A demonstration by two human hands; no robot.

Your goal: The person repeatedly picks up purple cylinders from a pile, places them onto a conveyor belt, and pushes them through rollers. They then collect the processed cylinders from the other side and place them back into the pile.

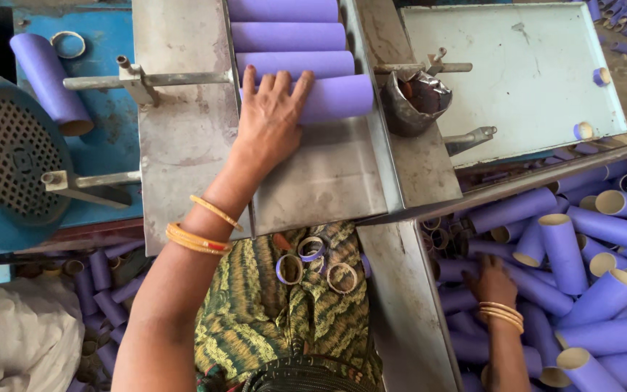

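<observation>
The nearest purple cardboard tube (332, 98) lies crosswise on the metal feed chute (328, 181), long axis left-right, under the flat, open left hand (273, 116); the right hand (493, 282), grip indiscernible, rests among loose tubes (604, 290).

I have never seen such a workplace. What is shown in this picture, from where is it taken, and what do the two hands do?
The picture comes from a camera on the person's head, looking down. There is no robot, only two bare hands. The left hand lies flat on a purple cardboard tube, the nearest of a row of tubes in a metal chute. The right hand reaches down into a heap of purple tubes at the right. It is not clear whether it grips one. Thin cut rings lie on the person's lap. At the left stands a blue motor.
</observation>
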